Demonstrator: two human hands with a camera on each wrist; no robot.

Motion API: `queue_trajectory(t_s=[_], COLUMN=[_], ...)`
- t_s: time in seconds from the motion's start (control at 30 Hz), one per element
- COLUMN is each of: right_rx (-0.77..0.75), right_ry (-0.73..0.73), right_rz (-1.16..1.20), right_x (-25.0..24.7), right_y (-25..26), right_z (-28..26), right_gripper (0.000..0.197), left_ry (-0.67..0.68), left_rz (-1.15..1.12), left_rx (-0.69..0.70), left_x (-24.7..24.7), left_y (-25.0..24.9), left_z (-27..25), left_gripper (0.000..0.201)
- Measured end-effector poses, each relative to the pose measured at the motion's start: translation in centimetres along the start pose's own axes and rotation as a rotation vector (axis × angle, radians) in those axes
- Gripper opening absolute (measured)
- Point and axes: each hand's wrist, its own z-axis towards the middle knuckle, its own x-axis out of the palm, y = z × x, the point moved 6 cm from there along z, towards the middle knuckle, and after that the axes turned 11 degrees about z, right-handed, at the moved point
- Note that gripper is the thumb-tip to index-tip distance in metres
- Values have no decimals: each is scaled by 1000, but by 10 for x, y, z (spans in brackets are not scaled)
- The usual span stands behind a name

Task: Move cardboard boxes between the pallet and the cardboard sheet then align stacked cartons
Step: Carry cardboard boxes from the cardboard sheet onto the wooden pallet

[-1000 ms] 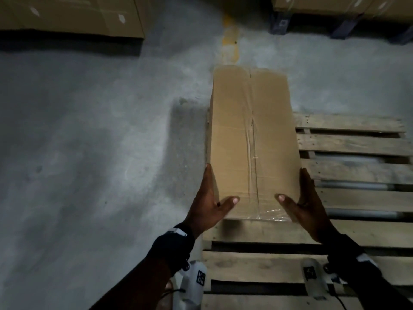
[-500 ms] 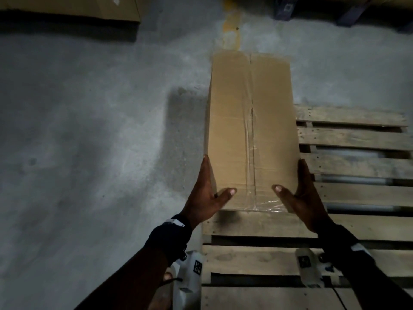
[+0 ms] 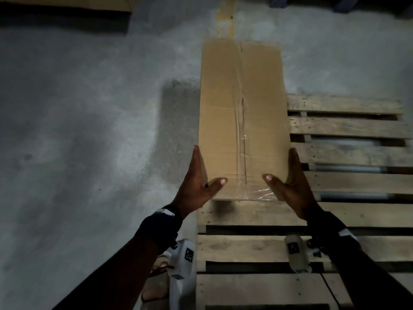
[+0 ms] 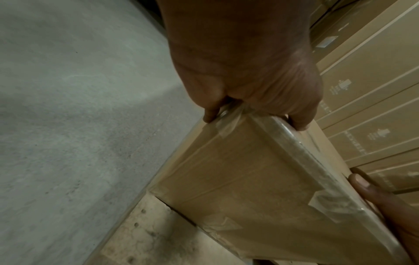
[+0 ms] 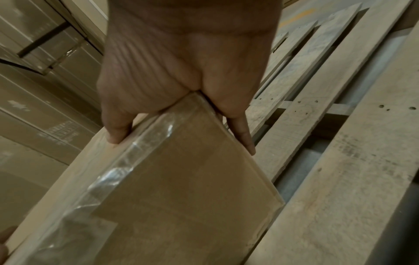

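A long brown cardboard box [image 3: 241, 119], taped along its top seam, lies lengthwise over the left edge of the wooden pallet [image 3: 348, 128]; its far end reaches past the pallet over the floor. My left hand [image 3: 196, 186] grips the near left corner, thumb on top and fingers along the side. My right hand [image 3: 290, 186] grips the near right corner the same way. In the left wrist view, the left hand [image 4: 249, 71] clasps the taped edge of the box [image 4: 249, 179]. The right wrist view has the right hand [image 5: 181, 62] clasping the box [image 5: 181, 188] above the pallet slats [image 5: 340, 161].
Grey concrete floor [image 3: 78, 130] spreads to the left. More cartons [image 3: 67, 3] stand at the far left, and stacked cartons [image 4: 374, 89] fill the left wrist view's right side. A yellow floor mark [image 3: 226, 14] lies beyond the box. My sandalled foot [image 3: 156, 276] is beside the pallet's near left corner.
Both hands keep the same grip on the box's near corners. The box stays over the pallet's left edge; the whole scene has drifted slightly up in the head view.
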Motion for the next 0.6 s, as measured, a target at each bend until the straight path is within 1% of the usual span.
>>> queue_trajectory(t_s=[0.13, 0.23, 0.33, 0.4, 0.5, 0.53, 0.6], right_rx=[22, 34, 43, 76, 124, 108, 27], right_ry=[-37, -59, -61, -56, -127, -162, -222], right_rz=[31, 6, 36, 60, 30, 4, -36], right_x=[-1, -2, -1, -2, -10, -12, -17], right_y=[-4, -4, -1, -1, 8, 14, 31], right_z=[-2, -2, -2, -2, -9, -13, -28], right_gripper=[110, 113, 115, 117, 116, 113, 107], left_ry=[16, 39, 34, 24, 5, -2, -32], left_rz=[-18, -14, -17, -19, 92, 133, 233], left_rx=[-12, -22, -24, -27, -20, -18, 2], left_x=[2, 3, 4, 4, 7, 7, 3], left_y=[1, -1, -3, -5, -6, -8, -19], left_z=[0, -2, -2, -1, -5, -9, -19], left_gripper=[117, 116, 116, 117, 118, 118, 115])
